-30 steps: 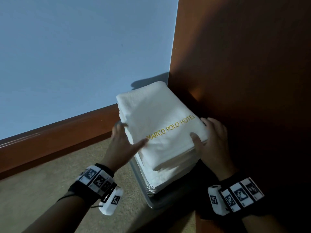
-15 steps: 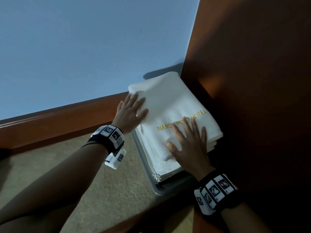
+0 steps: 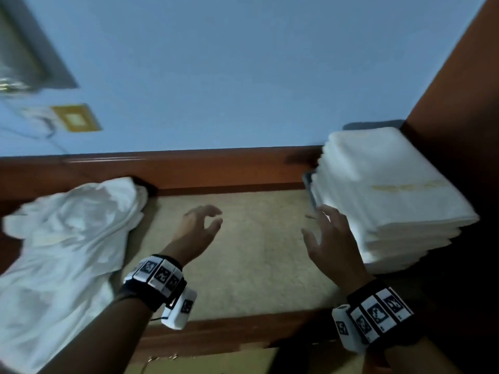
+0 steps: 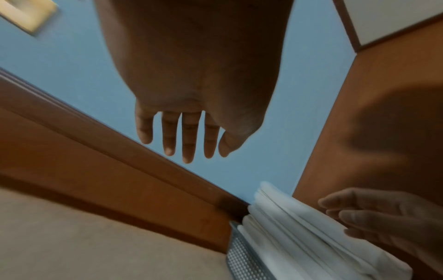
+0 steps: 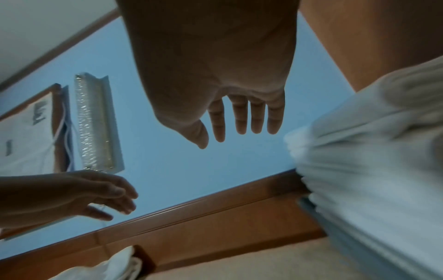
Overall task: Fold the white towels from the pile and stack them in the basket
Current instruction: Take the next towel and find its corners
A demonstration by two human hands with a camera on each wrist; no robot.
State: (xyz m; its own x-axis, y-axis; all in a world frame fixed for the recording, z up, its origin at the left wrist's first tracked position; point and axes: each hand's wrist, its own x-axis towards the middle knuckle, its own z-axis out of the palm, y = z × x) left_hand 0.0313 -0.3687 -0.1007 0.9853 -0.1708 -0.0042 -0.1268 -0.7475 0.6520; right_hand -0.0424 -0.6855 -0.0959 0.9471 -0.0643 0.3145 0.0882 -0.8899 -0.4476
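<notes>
Head view showed our left hand (image 3: 198, 230) and right hand (image 3: 330, 238) empty, fingers loosely spread above the beige surface (image 3: 256, 252). Our left hand was nearer the crumpled towel pile (image 3: 67, 238), lying leftward; folded towels (image 3: 386, 195) filled the mesh basket (image 4: 242, 259) rightward.

The folded towels (image 3: 378, 190) are white, and the top one carries a line of gold letters, too blurred to read. The loose towel pile (image 3: 62, 238) is white too. The basket (image 4: 242, 259) is grey metal with small holes. The wall (image 3: 243, 76) is light blue, its baseboard (image 3: 216, 168) red-brown wood, the carpet (image 3: 256, 252) beige. The wristbands (image 3: 159, 273) are black with white and black square markers.
</notes>
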